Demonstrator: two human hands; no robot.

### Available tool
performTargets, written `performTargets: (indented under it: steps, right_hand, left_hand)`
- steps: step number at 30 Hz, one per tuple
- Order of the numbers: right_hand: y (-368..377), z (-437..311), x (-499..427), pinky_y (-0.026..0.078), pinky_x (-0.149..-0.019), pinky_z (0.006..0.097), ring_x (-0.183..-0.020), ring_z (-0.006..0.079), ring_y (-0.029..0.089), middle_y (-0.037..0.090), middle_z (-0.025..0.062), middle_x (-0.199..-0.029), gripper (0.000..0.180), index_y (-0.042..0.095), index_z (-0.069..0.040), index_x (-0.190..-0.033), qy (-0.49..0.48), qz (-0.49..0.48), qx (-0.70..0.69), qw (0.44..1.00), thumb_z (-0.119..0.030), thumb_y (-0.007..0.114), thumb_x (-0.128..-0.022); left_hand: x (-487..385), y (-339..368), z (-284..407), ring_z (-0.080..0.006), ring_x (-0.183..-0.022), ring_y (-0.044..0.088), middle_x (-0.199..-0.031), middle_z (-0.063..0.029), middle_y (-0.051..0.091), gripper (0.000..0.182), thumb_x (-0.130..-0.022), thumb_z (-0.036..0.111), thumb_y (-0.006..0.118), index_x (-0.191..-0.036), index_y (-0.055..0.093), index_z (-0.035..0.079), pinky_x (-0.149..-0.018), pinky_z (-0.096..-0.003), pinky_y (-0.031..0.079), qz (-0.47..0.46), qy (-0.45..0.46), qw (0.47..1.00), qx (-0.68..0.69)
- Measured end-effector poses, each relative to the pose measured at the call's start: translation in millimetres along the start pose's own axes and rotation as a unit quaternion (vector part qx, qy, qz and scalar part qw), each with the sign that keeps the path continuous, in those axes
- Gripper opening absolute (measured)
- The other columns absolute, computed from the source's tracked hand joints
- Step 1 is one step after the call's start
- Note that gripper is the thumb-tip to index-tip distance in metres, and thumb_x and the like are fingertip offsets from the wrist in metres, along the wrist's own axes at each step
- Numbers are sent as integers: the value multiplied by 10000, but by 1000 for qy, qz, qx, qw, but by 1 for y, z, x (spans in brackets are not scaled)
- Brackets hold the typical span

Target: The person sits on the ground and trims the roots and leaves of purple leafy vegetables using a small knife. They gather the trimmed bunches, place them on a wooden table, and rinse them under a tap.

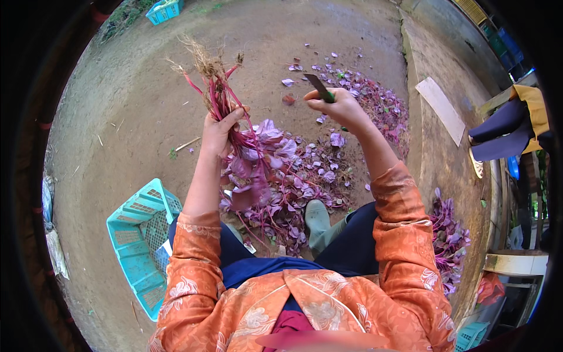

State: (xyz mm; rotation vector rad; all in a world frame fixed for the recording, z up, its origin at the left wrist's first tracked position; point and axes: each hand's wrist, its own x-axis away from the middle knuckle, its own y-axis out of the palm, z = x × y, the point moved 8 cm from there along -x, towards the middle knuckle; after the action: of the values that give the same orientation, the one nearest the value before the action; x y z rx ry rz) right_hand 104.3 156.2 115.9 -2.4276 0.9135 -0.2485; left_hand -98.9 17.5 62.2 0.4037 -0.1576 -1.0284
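Note:
My left hand (223, 130) grips a bunch of purple-leaved plants (253, 154) by their magenta stems. The bunch is upside down, with pale, dirt-caked roots (209, 64) pointing up and away from me and the leaves hanging below the hand. In my right hand (341, 108) is a knife with a dark, flat blade (317, 86) and a bit of green at the handle. Its blade points up and left, apart from the stems. A heap of purple leaves and stems (290, 189) lies on the ground beneath my hands, in front of my boots.
An aqua plastic crate (127, 259) stands at my left. More leaf litter (387, 110) spreads beyond my right hand. Another purple bunch (448, 246) lies at my right, near a concrete ledge (448, 110) bearing a board (441, 108). A person's legs (506, 127) show at far right.

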Motion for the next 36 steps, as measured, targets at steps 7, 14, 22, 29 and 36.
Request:
performTargets:
  steps: [7,14,22,29,36]
  right_hand:
    - [96,-8,3,459,-521,279,-521,123,570,601,72,-603,321,659,-12,-793,42,-136,-32,989,-326,682,-731]
    - [110,-4,-1,448,-494,294,-499,135,564,589,80,-568,278,636,6,-711,30,-159,-61,985,-270,664,-720]
    - [94,-10,-6,406,-506,237,-546,51,492,576,-4,-608,207,663,-27,-817,-12,-73,-3,997,-228,633,-773]
    - [39,94,-18,488,-633,338,-673,224,626,650,122,-739,194,681,-105,-828,100,-110,158,976,-263,626,-730]
    - [119,305,29,483,-745,372,-838,298,611,637,151,-899,320,652,-99,-952,250,-197,356,879,-271,649,-682]
  left_hand:
    - [1,10,-29,-74,-572,515,-835,-98,638,126,-766,36,631,-862,550,34,-471,-181,381,7,-65,997,46]
    - [-2,1,-47,-92,-606,548,-819,-81,629,156,-759,42,635,-885,547,12,-473,-190,397,5,-91,995,51]
    - [-7,-11,-54,-105,-550,516,-718,-56,597,136,-774,70,621,-881,611,-12,-471,-210,380,81,-94,992,34]
    - [-12,-53,-17,-116,-673,611,-778,-54,656,124,-723,75,688,-808,597,64,-515,-221,370,125,-3,983,-133]
    - [-4,-85,20,-118,-733,626,-847,-51,664,198,-725,69,692,-887,578,76,-535,-223,389,191,18,976,-107]
